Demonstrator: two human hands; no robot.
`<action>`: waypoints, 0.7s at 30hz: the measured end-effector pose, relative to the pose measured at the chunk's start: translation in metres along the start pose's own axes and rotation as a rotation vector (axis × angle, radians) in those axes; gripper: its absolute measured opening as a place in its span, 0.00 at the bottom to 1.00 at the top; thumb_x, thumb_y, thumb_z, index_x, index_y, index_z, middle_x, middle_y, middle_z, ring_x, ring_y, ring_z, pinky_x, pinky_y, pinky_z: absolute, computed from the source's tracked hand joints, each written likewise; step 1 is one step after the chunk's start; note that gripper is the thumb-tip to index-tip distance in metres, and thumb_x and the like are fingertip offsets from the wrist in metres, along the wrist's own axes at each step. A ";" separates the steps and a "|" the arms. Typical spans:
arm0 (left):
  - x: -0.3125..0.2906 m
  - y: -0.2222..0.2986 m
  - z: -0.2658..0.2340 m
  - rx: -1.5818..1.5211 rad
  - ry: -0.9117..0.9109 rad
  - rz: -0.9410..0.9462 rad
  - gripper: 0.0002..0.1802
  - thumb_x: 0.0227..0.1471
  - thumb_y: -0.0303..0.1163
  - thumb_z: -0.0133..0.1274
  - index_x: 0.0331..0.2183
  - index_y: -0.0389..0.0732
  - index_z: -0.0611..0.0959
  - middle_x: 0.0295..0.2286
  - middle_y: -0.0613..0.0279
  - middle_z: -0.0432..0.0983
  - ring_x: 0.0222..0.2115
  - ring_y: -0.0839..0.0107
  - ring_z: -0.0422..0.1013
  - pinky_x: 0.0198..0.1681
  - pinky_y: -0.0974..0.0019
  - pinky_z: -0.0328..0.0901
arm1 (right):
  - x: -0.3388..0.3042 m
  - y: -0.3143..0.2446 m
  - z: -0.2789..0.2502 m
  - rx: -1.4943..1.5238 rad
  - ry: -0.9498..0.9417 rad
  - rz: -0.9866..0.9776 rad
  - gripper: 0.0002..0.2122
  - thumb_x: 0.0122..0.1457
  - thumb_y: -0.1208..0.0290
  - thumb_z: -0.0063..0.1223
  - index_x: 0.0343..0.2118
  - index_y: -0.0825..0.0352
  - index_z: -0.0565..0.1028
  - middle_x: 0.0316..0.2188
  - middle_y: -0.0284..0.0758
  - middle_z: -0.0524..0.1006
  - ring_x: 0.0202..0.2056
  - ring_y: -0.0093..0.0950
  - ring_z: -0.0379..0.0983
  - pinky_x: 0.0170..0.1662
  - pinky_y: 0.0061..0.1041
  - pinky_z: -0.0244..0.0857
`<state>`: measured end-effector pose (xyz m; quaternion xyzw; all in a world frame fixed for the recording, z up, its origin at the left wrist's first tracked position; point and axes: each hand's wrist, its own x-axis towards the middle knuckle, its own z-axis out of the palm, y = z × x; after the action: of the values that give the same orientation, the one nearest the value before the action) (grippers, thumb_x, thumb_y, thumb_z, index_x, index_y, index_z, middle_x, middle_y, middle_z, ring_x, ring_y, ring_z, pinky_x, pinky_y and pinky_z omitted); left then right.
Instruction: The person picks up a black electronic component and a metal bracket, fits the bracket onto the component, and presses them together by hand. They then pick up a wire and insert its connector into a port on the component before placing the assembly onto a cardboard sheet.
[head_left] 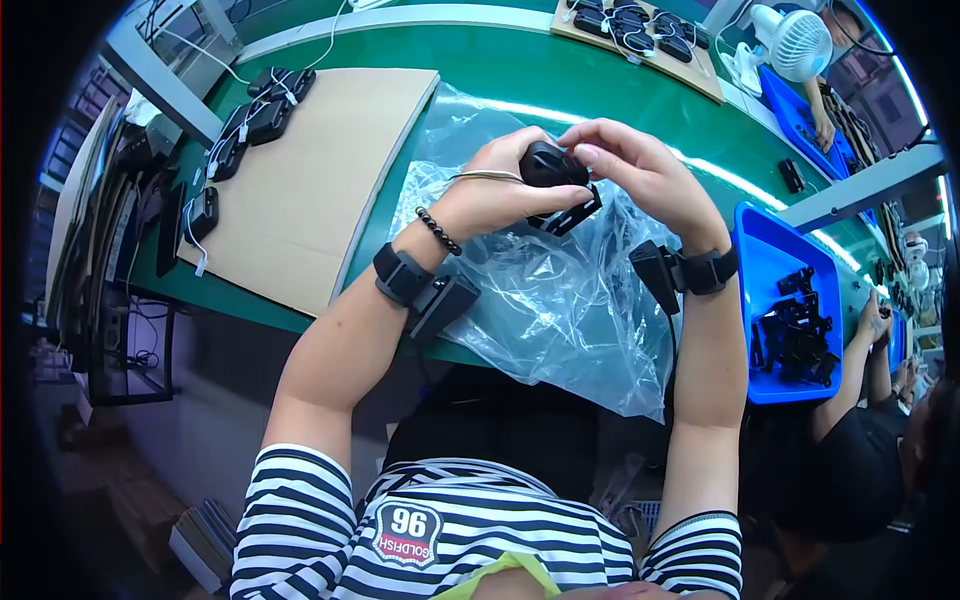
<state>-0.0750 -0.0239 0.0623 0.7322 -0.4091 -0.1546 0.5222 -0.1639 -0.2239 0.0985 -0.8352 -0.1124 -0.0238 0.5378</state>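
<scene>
A small black rounded device (548, 165) is held above a clear plastic bag (545, 300). My left hand (492, 192) is closed round it, with the thumb along its near side. A thin pale cable (485, 175) crosses that hand. My right hand (650, 170) is bent in from the right, its fingertips pinched at the device's right side. Just below the device a black slotted bracket (575, 212) shows; whether the two are joined I cannot tell. The fingers partly hide the device.
To the left, a cardboard sheet (320, 170) bears several black devices (268, 118) with white cables. A blue bin (790, 385) of black brackets (795, 335) stands to the right. More devices (615, 25) lie on a far board, near a white fan (800, 45). Other people work at right.
</scene>
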 end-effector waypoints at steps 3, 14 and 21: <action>-0.002 -0.002 0.000 0.020 -0.001 0.024 0.28 0.43 0.47 0.72 0.37 0.36 0.81 0.28 0.62 0.77 0.28 0.76 0.71 0.32 0.70 0.68 | 0.000 -0.002 0.003 -0.057 -0.007 0.022 0.12 0.65 0.70 0.56 0.49 0.68 0.76 0.41 0.30 0.78 0.43 0.20 0.75 0.46 0.21 0.70; 0.000 -0.004 0.003 -0.014 0.017 0.022 0.27 0.43 0.44 0.72 0.38 0.36 0.80 0.28 0.63 0.76 0.28 0.77 0.70 0.32 0.71 0.67 | 0.000 0.001 0.014 -0.151 0.103 -0.005 0.12 0.62 0.69 0.60 0.46 0.66 0.77 0.39 0.30 0.78 0.41 0.19 0.75 0.43 0.20 0.69; 0.003 -0.009 0.007 0.015 0.033 0.097 0.31 0.42 0.42 0.72 0.43 0.36 0.78 0.33 0.60 0.77 0.33 0.74 0.73 0.37 0.69 0.70 | 0.000 -0.026 0.021 -0.420 0.102 -0.139 0.15 0.59 0.68 0.63 0.47 0.67 0.77 0.37 0.32 0.78 0.38 0.24 0.75 0.39 0.22 0.67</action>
<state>-0.0739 -0.0294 0.0516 0.7180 -0.4365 -0.1137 0.5302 -0.1708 -0.1949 0.1127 -0.9167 -0.1350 -0.1261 0.3543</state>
